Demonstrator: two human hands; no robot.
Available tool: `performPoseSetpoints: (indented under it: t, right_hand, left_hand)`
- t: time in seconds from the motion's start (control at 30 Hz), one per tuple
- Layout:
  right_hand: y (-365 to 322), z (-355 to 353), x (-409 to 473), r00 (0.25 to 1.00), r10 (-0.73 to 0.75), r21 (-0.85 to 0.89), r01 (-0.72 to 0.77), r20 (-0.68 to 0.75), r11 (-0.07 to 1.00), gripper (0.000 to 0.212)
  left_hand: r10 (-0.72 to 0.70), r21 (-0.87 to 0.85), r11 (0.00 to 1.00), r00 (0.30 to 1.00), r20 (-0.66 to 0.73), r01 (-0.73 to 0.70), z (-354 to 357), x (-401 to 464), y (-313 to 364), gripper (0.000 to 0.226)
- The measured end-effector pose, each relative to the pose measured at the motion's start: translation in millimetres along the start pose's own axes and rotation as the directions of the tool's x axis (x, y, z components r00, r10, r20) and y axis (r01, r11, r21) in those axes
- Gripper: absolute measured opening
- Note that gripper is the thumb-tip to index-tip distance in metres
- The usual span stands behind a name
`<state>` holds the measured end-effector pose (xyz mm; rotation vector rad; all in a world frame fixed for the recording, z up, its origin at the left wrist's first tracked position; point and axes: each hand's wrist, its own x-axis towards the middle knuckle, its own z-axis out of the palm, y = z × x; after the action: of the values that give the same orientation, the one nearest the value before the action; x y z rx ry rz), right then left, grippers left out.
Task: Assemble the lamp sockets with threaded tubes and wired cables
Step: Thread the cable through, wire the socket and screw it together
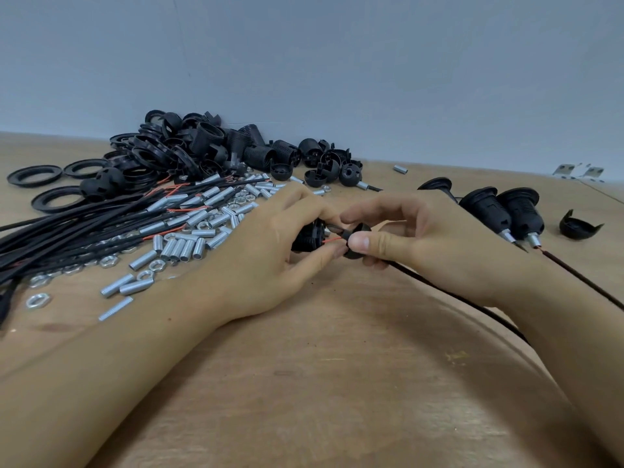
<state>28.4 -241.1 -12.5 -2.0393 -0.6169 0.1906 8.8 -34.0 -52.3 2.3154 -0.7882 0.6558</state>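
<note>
- Left hand [270, 244]: fingers and thumb curled round a black socket body [309, 236], held just above the bench [337, 383] at centre.
- Right hand [415, 238]: thumb and fingers pinch a black socket cap [358, 243]; a black cable [456, 298] trails from it toward the near right.
- A red wire [332, 238] and a dark wire bridge the gap between cap and body.
- Left of bench: bundled wired cables [67, 224], loose threaded tubes [179, 248] and hex nuts [37, 300].
- Rear: heap of black socket parts [202, 146] and rings.
- Right: three assembled sockets [489, 211] lying together; one loose cap [579, 226] beside them.
</note>
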Motion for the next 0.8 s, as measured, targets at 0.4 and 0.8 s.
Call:
performPoseSetpoints:
  t: [0.4, 0.8]
  right_hand:
    - [0, 11, 1, 0.997, -0.014, 0.132, 0.024, -0.076, 0.991, 0.042]
    - [-2, 2, 1, 0.998, 0.008, 0.253, 0.007, -0.058, 0.967, 0.032]
  left_hand:
    - [-0.086, -0.094, 0.991, 0.991, 0.098, 0.096, -6, -3, 7, 0.037]
    - [-0.13, -0.183, 0.972, 0.987, 0.096, 0.146, -6, -4, 6, 0.055]
